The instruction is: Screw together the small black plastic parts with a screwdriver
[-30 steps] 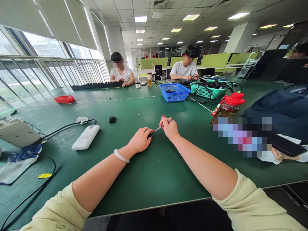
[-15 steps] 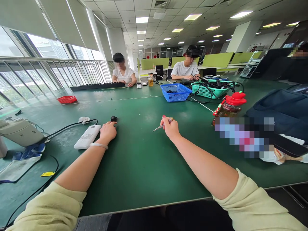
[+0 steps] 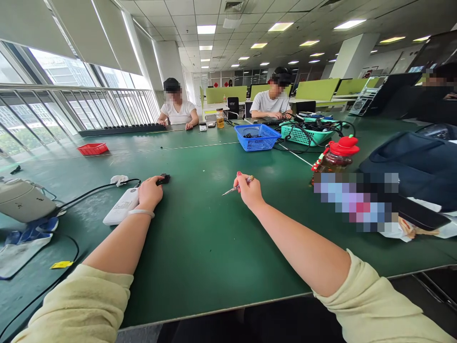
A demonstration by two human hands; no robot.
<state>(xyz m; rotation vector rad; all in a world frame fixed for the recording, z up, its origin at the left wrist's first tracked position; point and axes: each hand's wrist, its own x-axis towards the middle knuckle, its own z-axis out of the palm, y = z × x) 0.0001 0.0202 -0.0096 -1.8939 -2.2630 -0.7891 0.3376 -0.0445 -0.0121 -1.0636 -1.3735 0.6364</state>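
My left hand (image 3: 150, 193) is closed with its fingertips on a small black block-like part (image 3: 164, 178) at the table surface; its exact kind is too small to make out. Beside that wrist lies a white power bank (image 3: 120, 208), partly behind my hand. In my right hand (image 3: 250, 190) is a slim pointed metal tool (image 3: 230, 191), pinched like a pen. Its tip points left and down, and my fingers cover its middle. A wide gap of green tabletop (image 3: 200, 238) lies between the two hands.
Farther back are a red tray (image 3: 93, 149), a blue basket (image 3: 257, 143) and a green basket with cables (image 3: 303, 136). At right stand a red-lidded bottle (image 3: 335, 155) and a dark bag (image 3: 414, 164). A glove (image 3: 26, 247) lies left. Two people sit across the table.
My left fingers have closed on the black part, which is now turned slightly. My right hand keeps its hold on the pointed tool. The whole view has shifted a little.
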